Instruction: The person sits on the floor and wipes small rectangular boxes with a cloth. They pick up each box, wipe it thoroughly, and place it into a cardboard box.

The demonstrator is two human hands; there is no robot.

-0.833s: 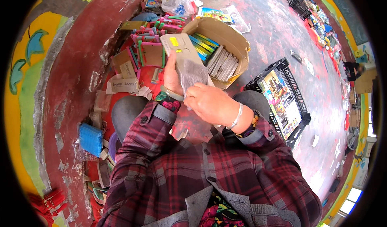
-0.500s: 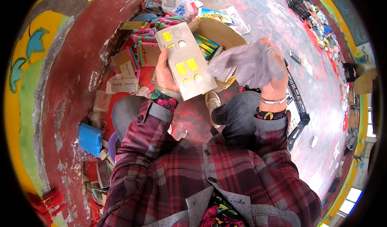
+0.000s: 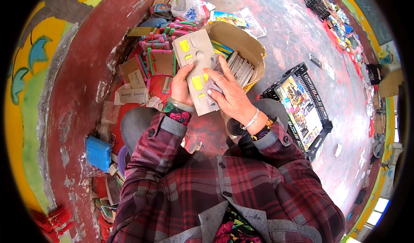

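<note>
Presently, the step in hand appears to be wiping: a long, tan cardboard panel (image 3: 199,68) with yellow rectangular labels (image 3: 197,83) and rounded cutouts (image 3: 199,54) is held between both hands, in front of the body and above the gap between the knees. It is tilted, its far end leaning toward the left.

Left hand (image 3: 181,87): grips the left edge of the panel. The thumb lies on the labelled face; the remaining fingers are behind the panel and hidden, so their spacing cannot be told.

Right hand (image 3: 235,97): bears on the right side of the same face, over a crumpled, greyish, thin cloth (image 3: 212,86). The index finger is extended and spread away from the others; the middle finger and thumb stand apart with cloth showing between them. Whether the cloth is pinched or only pressed flat cannot be told.

Beyond the panel stands an open, brown cardboard carton (image 3: 258,48) containing upright grey slabs (image 3: 240,68) and thin, brightly coloured packs (image 3: 221,47). To the right is a black, slatted plastic crate (image 3: 322,109).

The next move, as judged, calls for a firm left-hand brace and light, even pressure from the right. Guide the cloth along the face, keeping loose folds clear of the cutouts, where they could snag, and avoid lifting the label edges.
</note>
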